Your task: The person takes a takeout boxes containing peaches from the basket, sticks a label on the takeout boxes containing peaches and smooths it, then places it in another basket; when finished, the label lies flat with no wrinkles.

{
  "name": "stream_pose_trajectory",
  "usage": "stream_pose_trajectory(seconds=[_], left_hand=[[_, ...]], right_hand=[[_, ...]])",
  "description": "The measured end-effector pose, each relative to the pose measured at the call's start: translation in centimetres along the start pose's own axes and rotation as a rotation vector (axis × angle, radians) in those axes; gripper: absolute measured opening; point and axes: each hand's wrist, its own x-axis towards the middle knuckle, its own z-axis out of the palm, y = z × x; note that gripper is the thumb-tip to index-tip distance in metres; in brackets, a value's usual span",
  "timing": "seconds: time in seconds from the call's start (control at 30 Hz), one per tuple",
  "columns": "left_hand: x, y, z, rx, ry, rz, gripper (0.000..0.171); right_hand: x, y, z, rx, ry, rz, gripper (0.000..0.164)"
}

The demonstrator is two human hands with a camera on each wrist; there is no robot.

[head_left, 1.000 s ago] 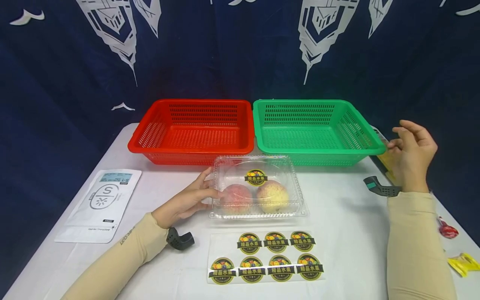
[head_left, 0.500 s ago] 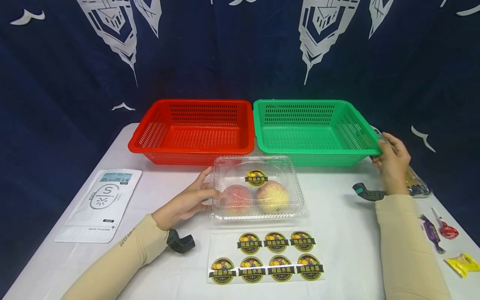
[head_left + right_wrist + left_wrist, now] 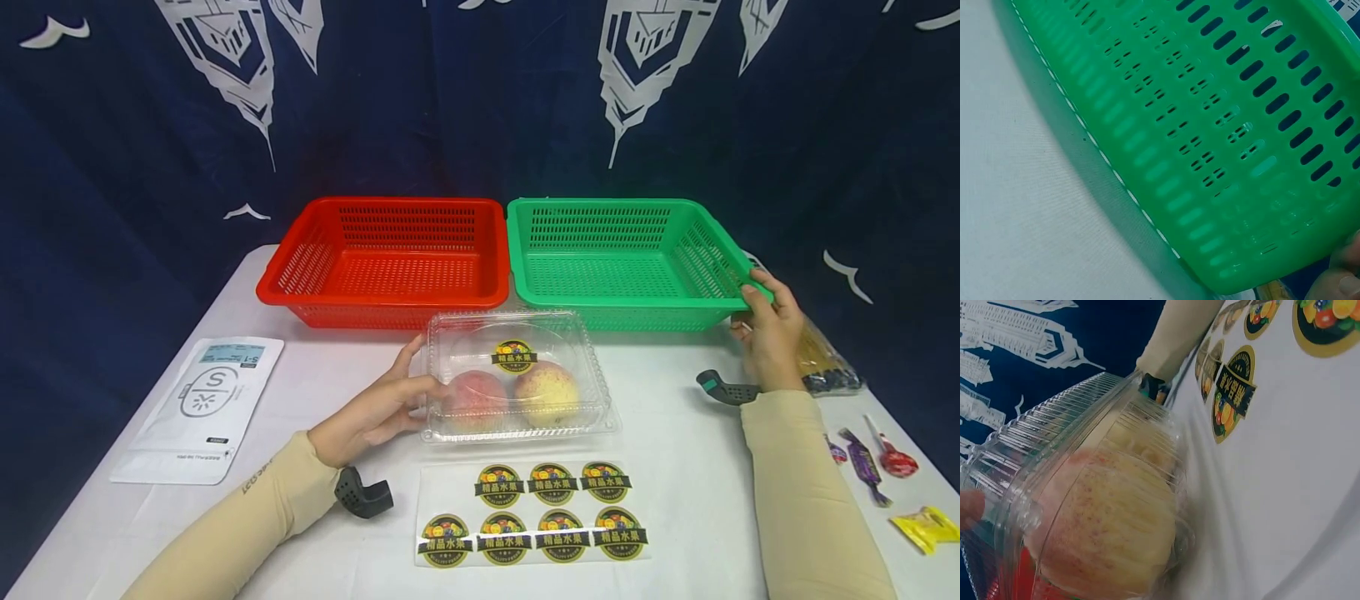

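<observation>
A clear plastic clamshell box [image 3: 472,333] with two peaches [image 3: 546,393] inside stands mid-table, a round fruit sticker [image 3: 513,356] on its lid. My left hand [image 3: 375,412] holds the box's left end, thumb at the front and fingers spread along the side. In the left wrist view one fingertip [image 3: 971,509] lies against the plastic. At the green basket's [image 3: 622,314] near right corner, my right hand [image 3: 772,333] grips the rim, thumb on top and fingers around the outside. The right wrist view shows its fingers [image 3: 1341,284] only partly, at the corner.
A red basket [image 3: 382,317] adjoins the green one. A sheet of round stickers [image 3: 450,492] lies in front of the box, a white pouch [image 3: 202,408] at left. Beside my right arm lie a transparent bag [image 3: 825,358], a lollipop [image 3: 896,458] and wrapped candies [image 3: 862,467].
My right hand has come left and down from beyond the green basket and taken hold of its corner. My left hand and the box have hardly moved.
</observation>
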Motion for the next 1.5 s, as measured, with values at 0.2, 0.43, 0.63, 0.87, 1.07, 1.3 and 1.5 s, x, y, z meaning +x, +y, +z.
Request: stream_pose_trajectory(seconds=[0.2,0.43,0.63,0.87,1.07,1.3,1.5], left_hand=[[-0.3,-0.1,0.3,-0.007,-0.014,-0.003,0.114],[-0.7,0.3,0.4,0.069,-0.038,0.021,0.112],[-0.7,0.2,0.5,0.103,-0.063,0.028,0.113],[-0.5,0.0,0.4,0.138,-0.091,0.057,0.119],[-0.6,0.1,0.5,0.187,-0.097,0.082,0.117],[-1.2,0.5,0.8,0.218,-0.128,0.088,0.11],[-1.6,1.3,1.3,0.222,-0.134,0.117,0.107]], right_hand=[[0.0,0.1,0.1,0.004,0.012,-0.004,0.024],[-0.2,-0.1,0.0,0.009,0.005,0.003,0.024],[-0.3,-0.1,-0.1,0.001,0.011,0.002,0.025],[-0.2,0.0,-0.1,-0.014,0.009,-0.005,0.024],[-0.1,0.1,-0.1,-0.03,0.016,-0.005,0.024],[-0.1,0.3,0.2,-0.013,0.01,-0.014,0.022],[-0.2,0.3,0.3,-0.019,0.011,-0.026,0.021]])
